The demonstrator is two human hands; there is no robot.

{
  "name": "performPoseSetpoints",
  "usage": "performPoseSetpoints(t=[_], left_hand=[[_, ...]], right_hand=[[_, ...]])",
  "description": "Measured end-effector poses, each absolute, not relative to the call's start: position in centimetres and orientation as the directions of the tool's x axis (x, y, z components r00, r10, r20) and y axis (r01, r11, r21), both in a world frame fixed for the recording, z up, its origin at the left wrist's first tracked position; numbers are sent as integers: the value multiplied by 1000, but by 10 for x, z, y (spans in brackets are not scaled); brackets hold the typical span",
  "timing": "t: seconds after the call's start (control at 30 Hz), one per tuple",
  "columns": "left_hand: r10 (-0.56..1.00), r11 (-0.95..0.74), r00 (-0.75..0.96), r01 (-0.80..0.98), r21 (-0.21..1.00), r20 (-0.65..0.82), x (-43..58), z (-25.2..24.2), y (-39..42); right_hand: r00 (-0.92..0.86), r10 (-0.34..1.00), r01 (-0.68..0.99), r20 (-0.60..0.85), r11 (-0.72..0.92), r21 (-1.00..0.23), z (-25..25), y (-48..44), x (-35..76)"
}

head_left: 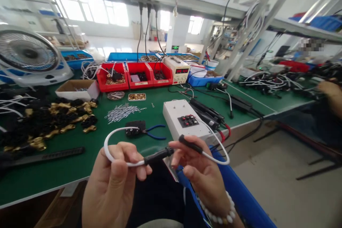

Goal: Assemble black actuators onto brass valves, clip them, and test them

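Note:
My left hand (117, 176) pinches a white cable (107, 146) near a black connector (159, 156), which points to the right. The cable loops up and back to a black block (135, 128) on the green bench. My right hand (200, 171), with a beaded bracelet at the wrist, has a second black connector (191, 144) between its fingers; a white cable (223, 149) curves from it up to the grey box (175, 107). The right fingertips are close to the tip of the left connector; whether they touch it is unclear.
Blue-handled pliers (157, 131), small metal pins (123, 113) and brass fittings (66, 117) lie on the bench (98, 139). Behind stand red bins (139, 83), a power supply (180, 73) and a fan (32, 57). Another person's arm (331, 94) shows at far right.

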State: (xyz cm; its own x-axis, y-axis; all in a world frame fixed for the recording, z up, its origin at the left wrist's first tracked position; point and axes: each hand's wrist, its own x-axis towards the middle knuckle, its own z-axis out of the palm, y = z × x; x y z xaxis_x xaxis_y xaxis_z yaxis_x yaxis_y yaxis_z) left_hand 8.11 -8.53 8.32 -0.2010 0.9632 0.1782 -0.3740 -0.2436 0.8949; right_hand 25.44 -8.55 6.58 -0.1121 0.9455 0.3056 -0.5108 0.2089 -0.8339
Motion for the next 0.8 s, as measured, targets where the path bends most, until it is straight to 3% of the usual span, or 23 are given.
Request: performPoseSetpoints(t=[0.13,0.3,0.4,0.57,0.8], left_hand=[[969,-245,-118,-333,911,217,93,74,-92],[928,-355,123,5,935,352,91,64,-94],[933,-358,69,101,928,353,91,63,-95],[925,-375,-9,135,917,380,88,66,-97],[936,-340,-54,109,934,347,90,64,-96]], right_hand=[[-70,943,-522,326,244,-818,71,-86,244],[-65,943,-497,327,254,-830,70,-89,242],[-126,935,-482,330,233,-844,66,-91,245],[55,940,-334,336,334,-881,59,-93,251],[65,962,-498,266,263,-826,61,-92,246]])
